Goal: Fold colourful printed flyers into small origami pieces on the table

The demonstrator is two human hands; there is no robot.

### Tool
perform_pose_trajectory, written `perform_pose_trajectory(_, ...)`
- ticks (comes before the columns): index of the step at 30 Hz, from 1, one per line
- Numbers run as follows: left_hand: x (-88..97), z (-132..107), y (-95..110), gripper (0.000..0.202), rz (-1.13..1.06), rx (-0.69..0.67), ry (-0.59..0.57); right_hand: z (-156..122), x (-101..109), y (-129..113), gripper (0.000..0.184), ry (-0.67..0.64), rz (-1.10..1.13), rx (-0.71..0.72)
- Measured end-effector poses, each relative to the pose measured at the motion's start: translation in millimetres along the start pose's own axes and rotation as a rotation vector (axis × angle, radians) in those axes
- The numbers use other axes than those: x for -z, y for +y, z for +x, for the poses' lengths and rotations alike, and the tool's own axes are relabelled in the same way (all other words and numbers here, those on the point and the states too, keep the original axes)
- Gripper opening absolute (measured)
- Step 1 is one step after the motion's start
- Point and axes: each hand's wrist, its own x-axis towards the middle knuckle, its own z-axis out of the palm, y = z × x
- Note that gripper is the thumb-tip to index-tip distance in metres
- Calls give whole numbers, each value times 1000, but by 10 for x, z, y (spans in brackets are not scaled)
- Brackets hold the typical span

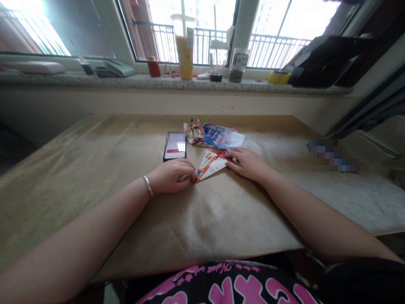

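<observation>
Phone (175,147): just left of and beyond folded flyer
Left hand (171,177): fingers curled, tips on flyer's left tip; pinch hard to tell
Folded flyer (210,165): flat triangle between hands, on brown paper sheet (95,177)
Right hand (248,164): fingers together, flat, tips on flyer's right edge
Leaflets (221,137): loose pile beyond flyer
</observation>
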Motion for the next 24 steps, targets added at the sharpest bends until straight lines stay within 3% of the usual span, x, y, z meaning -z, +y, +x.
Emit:
perform_pose_trajectory(6,-109,70,84,25,-72,-5,39,72,-159,33,37,13,35,37)
perform_pose_trajectory(13,-183,104,22,28,143,-6,124,106,-198,36,36,29,97,48)
perform_pose_trajectory(24,-217,66,-43,33,135,-21,45,131,-261,69,30,75,227,117)
